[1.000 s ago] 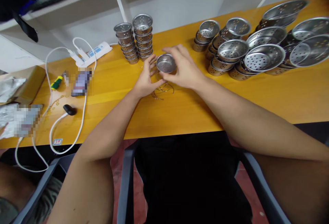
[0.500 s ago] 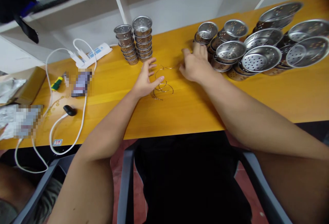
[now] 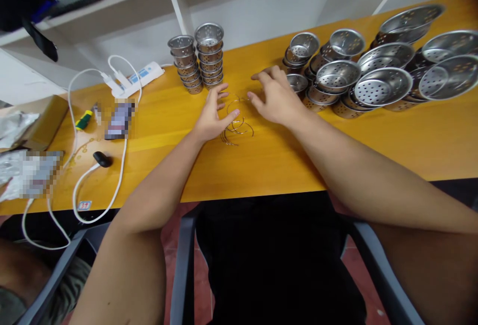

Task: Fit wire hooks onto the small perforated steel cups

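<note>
My left hand (image 3: 213, 116) hovers with fingers apart beside several thin curved wire pieces (image 3: 239, 127) on the wooden table. Nothing shows in its grasp. My right hand (image 3: 274, 95) is also open and empty, just left of a single perforated metal cup (image 3: 298, 83). More such cups stand nested behind it in a short stack (image 3: 304, 46). Beyond my left hand, two tall stacks of small perforated cups, the left stack (image 3: 185, 63) and the right stack (image 3: 210, 56), stand side by side.
More perforated metal cups (image 3: 383, 86) crowd the table's right side. To the left lie a white power strip (image 3: 144, 77) with cables, a phone (image 3: 119, 120), a green-yellow tool (image 3: 84, 120), a black plug-like piece (image 3: 102, 159) and a cardboard box (image 3: 48, 123). A person's leg shows at lower left.
My right hand has moved left, away from the cups, and its fingers have spread. A cup that it covered now shows beside it. My left hand has stayed nearly still.
</note>
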`<state>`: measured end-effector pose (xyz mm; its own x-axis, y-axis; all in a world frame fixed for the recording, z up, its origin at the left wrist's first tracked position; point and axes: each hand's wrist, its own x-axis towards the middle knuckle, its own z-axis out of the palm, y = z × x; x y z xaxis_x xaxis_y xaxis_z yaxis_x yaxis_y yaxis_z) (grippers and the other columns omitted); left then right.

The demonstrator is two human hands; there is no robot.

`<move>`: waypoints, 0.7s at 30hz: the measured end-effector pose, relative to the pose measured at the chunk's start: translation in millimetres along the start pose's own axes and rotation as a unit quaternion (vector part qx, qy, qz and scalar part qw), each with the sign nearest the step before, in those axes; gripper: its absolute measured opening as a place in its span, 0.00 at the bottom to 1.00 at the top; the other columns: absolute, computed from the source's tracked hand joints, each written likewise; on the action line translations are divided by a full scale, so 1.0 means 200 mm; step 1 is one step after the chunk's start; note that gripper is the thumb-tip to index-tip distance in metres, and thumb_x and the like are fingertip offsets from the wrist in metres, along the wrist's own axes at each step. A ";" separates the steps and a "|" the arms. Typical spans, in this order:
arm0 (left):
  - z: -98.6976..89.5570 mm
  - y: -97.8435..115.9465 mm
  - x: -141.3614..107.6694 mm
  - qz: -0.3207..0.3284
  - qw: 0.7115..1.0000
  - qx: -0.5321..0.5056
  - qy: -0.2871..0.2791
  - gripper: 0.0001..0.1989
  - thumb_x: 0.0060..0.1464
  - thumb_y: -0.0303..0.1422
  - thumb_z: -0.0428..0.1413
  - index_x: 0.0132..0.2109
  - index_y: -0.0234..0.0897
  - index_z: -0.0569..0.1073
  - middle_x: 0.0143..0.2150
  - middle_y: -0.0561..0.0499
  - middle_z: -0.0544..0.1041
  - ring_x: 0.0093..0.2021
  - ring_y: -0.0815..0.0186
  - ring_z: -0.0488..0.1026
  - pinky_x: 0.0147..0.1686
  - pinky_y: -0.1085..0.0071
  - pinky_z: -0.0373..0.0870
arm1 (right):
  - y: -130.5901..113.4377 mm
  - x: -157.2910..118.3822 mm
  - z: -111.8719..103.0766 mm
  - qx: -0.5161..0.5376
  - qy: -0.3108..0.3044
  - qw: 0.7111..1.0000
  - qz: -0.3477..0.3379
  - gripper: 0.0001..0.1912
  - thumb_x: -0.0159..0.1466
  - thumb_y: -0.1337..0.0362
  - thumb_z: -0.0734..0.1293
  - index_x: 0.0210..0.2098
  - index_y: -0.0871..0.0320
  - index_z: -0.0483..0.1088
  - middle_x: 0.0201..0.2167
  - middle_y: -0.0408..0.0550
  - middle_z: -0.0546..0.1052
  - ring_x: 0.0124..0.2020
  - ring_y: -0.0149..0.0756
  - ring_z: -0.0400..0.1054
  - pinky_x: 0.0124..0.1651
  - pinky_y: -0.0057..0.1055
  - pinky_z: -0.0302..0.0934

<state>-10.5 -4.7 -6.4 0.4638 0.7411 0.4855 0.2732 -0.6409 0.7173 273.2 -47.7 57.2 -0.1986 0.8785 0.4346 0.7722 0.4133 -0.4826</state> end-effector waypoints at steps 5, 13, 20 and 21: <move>0.01 0.04 0.00 -0.016 1.000 0.003 0.006 0.46 0.71 0.60 0.69 0.83 0.55 0.58 0.90 0.36 0.63 0.86 0.39 0.72 0.77 0.38 0.83 | -0.11 0.08 -0.08 0.048 0.018 0.998 -0.031 0.39 0.83 0.38 0.70 0.86 0.43 0.68 0.78 0.64 0.75 0.84 0.75 0.65 0.87 0.77 0.63; 0.00 0.06 0.00 -0.024 1.000 0.001 0.003 0.45 0.72 0.61 0.67 0.83 0.54 0.58 0.90 0.35 0.63 0.86 0.40 0.71 0.78 0.38 0.82 | -0.12 0.60 -0.02 0.232 0.008 0.972 -0.040 0.55 0.57 0.07 0.76 0.67 0.36 0.80 0.74 0.45 0.81 0.68 0.56 0.66 0.77 0.65 0.68; -0.01 0.01 0.00 -0.019 1.000 0.005 -0.002 0.44 0.72 0.61 0.66 0.83 0.56 0.57 0.91 0.37 0.61 0.86 0.39 0.71 0.78 0.36 0.81 | -0.16 0.94 0.15 0.194 -0.062 0.978 -0.047 0.60 0.24 -0.02 0.72 0.36 0.37 0.69 0.38 0.41 0.86 0.51 0.47 0.64 0.71 0.58 0.70; 0.00 0.00 0.00 -0.017 1.000 0.004 -0.002 0.45 0.72 0.61 0.66 0.83 0.56 0.57 0.91 0.37 0.61 0.86 0.39 0.71 0.78 0.36 0.81 | -0.16 0.95 0.17 0.183 -0.059 0.980 -0.041 0.59 0.25 -0.02 0.72 0.34 0.36 0.67 0.36 0.41 0.85 0.50 0.48 0.65 0.69 0.58 0.71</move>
<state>-11.2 -4.9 -6.1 0.4570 0.7620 0.4588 0.2965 -0.6168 0.7291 191.0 113.3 129.7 -0.3354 0.8517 0.4026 0.4865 0.5225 -0.7002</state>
